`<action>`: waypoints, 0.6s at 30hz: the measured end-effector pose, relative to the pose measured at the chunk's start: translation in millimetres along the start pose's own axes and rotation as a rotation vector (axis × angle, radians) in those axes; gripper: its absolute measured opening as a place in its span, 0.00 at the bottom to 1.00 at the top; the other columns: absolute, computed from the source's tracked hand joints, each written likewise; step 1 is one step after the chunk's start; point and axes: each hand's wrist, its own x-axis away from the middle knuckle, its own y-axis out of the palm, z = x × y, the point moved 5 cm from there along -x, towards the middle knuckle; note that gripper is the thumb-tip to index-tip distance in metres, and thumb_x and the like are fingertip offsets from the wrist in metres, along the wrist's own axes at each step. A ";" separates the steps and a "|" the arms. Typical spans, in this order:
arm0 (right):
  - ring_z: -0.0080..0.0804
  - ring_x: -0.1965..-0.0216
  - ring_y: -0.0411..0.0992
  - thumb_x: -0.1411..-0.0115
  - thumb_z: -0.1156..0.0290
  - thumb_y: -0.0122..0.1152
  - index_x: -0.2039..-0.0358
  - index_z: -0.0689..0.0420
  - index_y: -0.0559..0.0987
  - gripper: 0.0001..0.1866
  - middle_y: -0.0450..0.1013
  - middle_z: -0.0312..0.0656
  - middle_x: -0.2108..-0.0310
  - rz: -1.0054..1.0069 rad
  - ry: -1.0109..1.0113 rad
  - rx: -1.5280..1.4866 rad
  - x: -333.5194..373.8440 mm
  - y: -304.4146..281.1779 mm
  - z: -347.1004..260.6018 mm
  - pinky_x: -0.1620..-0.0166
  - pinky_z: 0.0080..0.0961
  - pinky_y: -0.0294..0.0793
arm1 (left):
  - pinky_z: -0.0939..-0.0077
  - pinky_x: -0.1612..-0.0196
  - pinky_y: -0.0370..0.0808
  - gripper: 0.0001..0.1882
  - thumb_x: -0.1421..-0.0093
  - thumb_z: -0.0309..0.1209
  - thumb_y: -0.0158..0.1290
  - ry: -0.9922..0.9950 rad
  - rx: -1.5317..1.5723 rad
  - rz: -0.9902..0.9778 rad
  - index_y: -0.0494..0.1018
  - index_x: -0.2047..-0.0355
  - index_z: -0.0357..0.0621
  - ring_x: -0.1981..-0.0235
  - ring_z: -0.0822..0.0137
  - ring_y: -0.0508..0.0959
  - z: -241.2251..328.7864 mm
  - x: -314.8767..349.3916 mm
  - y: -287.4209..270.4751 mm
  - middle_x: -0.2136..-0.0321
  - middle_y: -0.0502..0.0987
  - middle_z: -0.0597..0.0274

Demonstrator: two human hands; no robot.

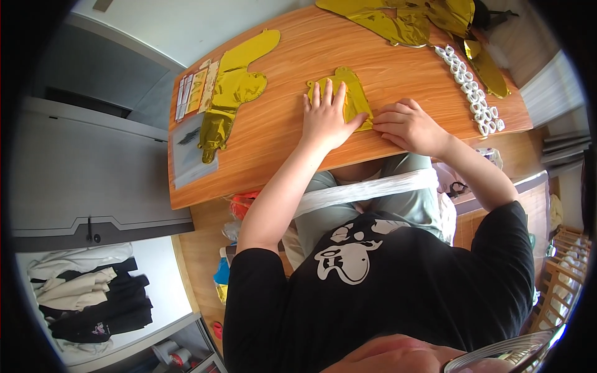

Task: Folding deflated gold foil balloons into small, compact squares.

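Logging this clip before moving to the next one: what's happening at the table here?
A person seated at a wooden table is pressing a small flat gold foil balloon down on it. The left hand lies flat on the balloon with fingers spread; the right hand pinches or presses at its lower right edge. Another deflated gold foil shape lies to the left beside a few flat packets, more crumpled gold foil sits at the far edge, and a strip of white pieces runs along the right.

gold foil balloon (pixel 348 93) on an orange-brown wood-grain table (pixel 273 137), black shirt (pixel 385 292) with white print.
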 end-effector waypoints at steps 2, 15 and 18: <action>0.33 0.44 0.72 0.40 0.68 0.67 0.56 0.51 0.85 0.11 0.79 0.32 0.52 0.043 0.085 -0.078 -1.8 -2.1 2.4 0.44 0.36 0.66 | 0.37 0.25 0.43 0.51 0.37 0.72 0.45 0.001 0.001 0.001 0.52 0.25 0.52 0.24 0.41 0.48 -0.1 0.7 -0.4 0.25 0.52 0.44; 0.42 0.44 0.65 0.44 0.60 0.72 0.65 0.48 0.88 0.09 0.73 0.36 0.54 0.052 0.793 -0.258 -11.1 15.1 11.1 0.43 0.43 0.62 | 0.33 0.27 0.44 0.50 0.36 0.69 0.46 0.025 0.066 0.046 0.55 0.26 0.47 0.25 0.38 0.50 0.1 -0.6 -1.2 0.27 0.55 0.41; 0.42 0.44 0.63 0.42 0.59 0.71 0.65 0.48 0.87 0.09 0.68 0.39 0.53 0.000 0.859 -0.233 -12.5 19.7 6.9 0.40 0.39 0.60 | 0.38 0.25 0.43 0.48 0.34 0.68 0.45 -0.004 0.022 0.007 0.53 0.25 0.51 0.24 0.41 0.49 0.5 -0.5 -1.9 0.25 0.53 0.44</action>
